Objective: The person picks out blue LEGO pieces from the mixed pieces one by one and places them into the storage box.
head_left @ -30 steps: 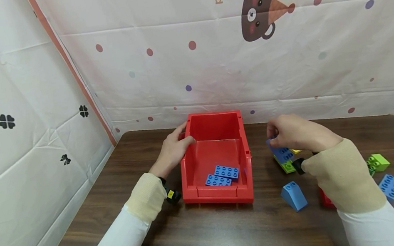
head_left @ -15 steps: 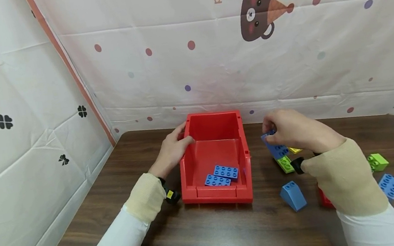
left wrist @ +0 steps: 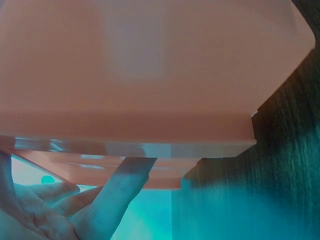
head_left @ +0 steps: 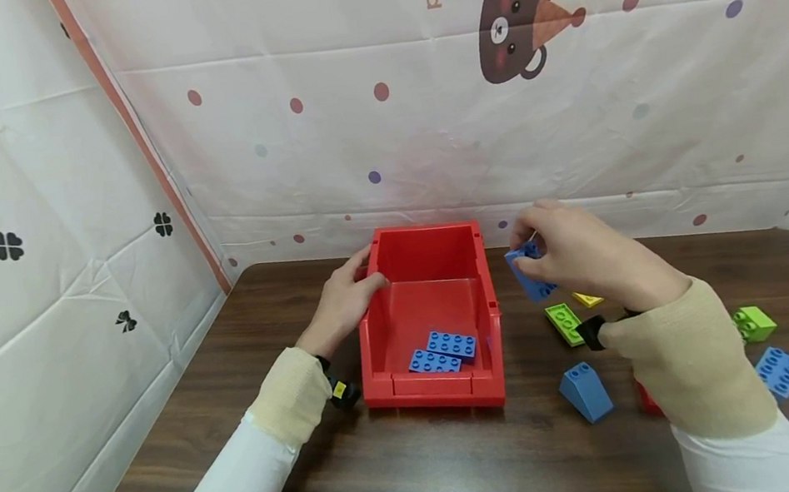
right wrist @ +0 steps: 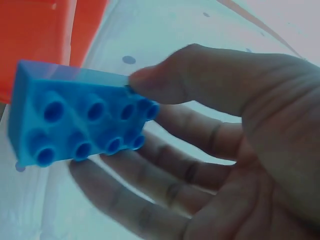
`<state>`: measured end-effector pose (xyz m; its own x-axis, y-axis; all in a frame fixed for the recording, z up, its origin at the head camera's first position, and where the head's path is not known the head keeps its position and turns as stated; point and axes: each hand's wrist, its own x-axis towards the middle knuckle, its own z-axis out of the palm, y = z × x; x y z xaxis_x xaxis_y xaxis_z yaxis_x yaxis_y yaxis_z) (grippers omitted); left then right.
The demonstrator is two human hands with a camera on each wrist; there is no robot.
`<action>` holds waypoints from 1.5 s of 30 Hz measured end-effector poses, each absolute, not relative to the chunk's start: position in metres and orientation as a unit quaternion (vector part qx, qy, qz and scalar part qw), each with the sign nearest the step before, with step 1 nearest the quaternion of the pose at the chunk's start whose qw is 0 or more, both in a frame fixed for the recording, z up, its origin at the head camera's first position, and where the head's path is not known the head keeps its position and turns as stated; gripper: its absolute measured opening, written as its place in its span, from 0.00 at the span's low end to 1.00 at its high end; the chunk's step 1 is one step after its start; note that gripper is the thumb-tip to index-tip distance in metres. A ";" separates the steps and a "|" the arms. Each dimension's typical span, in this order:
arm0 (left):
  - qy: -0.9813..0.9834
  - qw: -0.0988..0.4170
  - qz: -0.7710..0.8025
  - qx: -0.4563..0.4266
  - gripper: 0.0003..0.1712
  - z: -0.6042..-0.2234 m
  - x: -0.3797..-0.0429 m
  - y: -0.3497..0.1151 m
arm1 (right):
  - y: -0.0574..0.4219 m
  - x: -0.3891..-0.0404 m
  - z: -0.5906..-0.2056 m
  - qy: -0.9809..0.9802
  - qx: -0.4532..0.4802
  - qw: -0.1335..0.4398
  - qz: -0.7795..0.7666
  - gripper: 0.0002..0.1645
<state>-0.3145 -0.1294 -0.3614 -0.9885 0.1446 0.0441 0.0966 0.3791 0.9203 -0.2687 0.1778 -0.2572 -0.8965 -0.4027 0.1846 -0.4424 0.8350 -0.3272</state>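
A red plastic bin (head_left: 433, 388) stands on the table, two blue studded bricks (head_left: 451, 344) lying near its front. My left hand (head_left: 342, 304) grips the bin's left side wall, thumb over the rim; the wall fills most of the left wrist view. To the right of the bin, my right hand (head_left: 577, 254) pinches a blue toy brick (right wrist: 80, 115) between thumb and fingers. In the right wrist view its two rows of studs show, and the thumb presses one side near the end. Below this hand lies a flat lime-green brick (head_left: 565, 325).
Nearby on the table (head_left: 427, 477) are a yellow piece (head_left: 587, 300), a blue sloped brick (head_left: 586, 393) and a red piece (head_left: 647, 399) partly hidden by the right sleeve. Farther right lie a green brick (head_left: 756, 323) and a light blue brick (head_left: 781, 371). A printed sheet (head_left: 321, 155) hangs behind.
My right hand has moved up and left with the blue brick, away from the lime-green one, which now shows fully. The left hand and the bin have stayed put.
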 end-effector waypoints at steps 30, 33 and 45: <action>0.827 0.025 0.556 0.075 0.41 -0.361 -0.313 -0.130 | 0.140 -0.262 -0.274 -0.891 0.345 0.171 0.240 0.17; 0.827 0.025 0.557 0.076 0.41 -0.361 -0.314 -0.130 | 0.137 -0.262 -0.276 -0.891 0.347 0.171 0.239 0.18; 0.829 0.023 0.554 0.078 0.41 -0.362 -0.317 -0.131 | 0.124 -0.261 -0.278 -0.898 0.340 0.135 0.245 0.20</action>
